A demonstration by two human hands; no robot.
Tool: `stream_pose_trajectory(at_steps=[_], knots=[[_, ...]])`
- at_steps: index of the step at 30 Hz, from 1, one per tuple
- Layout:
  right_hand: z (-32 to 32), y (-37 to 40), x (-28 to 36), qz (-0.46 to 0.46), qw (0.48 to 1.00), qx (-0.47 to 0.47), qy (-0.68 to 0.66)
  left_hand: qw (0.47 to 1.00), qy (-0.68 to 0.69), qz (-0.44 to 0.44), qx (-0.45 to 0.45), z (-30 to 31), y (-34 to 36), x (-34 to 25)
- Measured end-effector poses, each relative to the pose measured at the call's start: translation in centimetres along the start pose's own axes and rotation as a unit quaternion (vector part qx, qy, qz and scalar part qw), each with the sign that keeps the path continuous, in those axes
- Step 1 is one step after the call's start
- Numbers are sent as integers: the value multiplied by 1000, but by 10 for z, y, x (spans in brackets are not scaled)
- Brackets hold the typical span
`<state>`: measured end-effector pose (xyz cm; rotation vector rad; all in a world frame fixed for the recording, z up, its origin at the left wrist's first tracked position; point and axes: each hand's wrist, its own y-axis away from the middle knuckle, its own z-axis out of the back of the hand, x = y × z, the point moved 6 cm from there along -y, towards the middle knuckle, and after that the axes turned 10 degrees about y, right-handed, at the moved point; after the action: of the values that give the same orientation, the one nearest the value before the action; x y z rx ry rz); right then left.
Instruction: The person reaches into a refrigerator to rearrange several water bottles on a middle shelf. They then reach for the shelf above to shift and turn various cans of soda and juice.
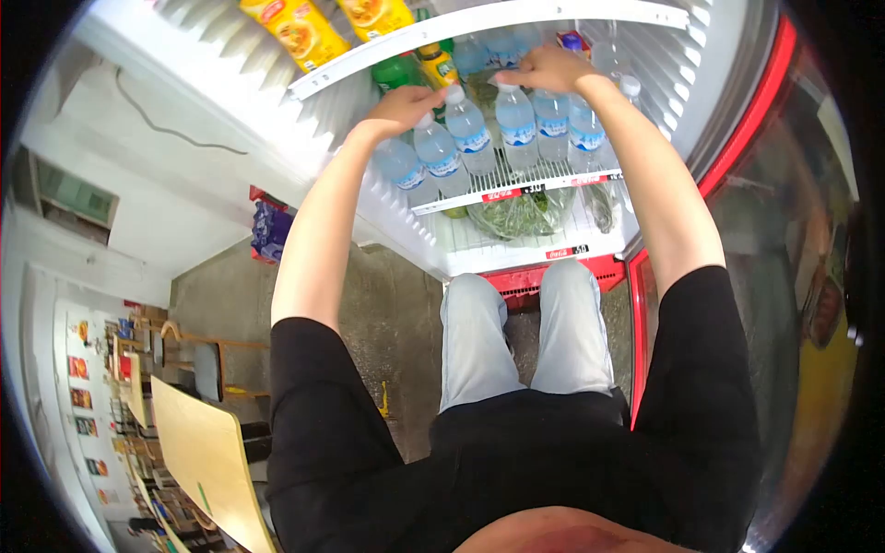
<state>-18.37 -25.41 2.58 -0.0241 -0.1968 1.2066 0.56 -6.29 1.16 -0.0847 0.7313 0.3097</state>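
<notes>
Inside an open fridge, a row of clear water bottles with blue labels stands along the front of a wire shelf. My left hand (403, 108) reaches in from the left, its fingers closed at the cap of a water bottle (470, 132). Further right, my right hand (550, 70) curls over the top of another water bottle (516, 124), fingertips at its cap. A narrow gap separates these two bottles. Behind the left hand are a green bottle (393, 72) and a yellow-labelled bottle (437, 66). Part of each hand's grip is hidden from above.
Yellow packets (297, 33) lie on the upper shelf (498, 34). Bagged greens (518, 214) rest below the bottles. The red-edged fridge door (763, 101) stands open on the right. A wooden tabletop (205, 452) and chairs are at the lower left.
</notes>
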Motion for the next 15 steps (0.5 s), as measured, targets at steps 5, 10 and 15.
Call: stream_pose_trajectory(at_steps=[5, 10, 15], knots=[[5, 4, 2, -14, 1000, -2, 16, 999, -33, -3, 15, 3, 5, -7], [6, 5, 3, -20, 1000, 8, 19, 999, 3, -45, 18, 1, 4, -8], [-6, -8, -7, -6, 1000, -19, -4, 999, 29, -26, -5, 9, 4, -4]])
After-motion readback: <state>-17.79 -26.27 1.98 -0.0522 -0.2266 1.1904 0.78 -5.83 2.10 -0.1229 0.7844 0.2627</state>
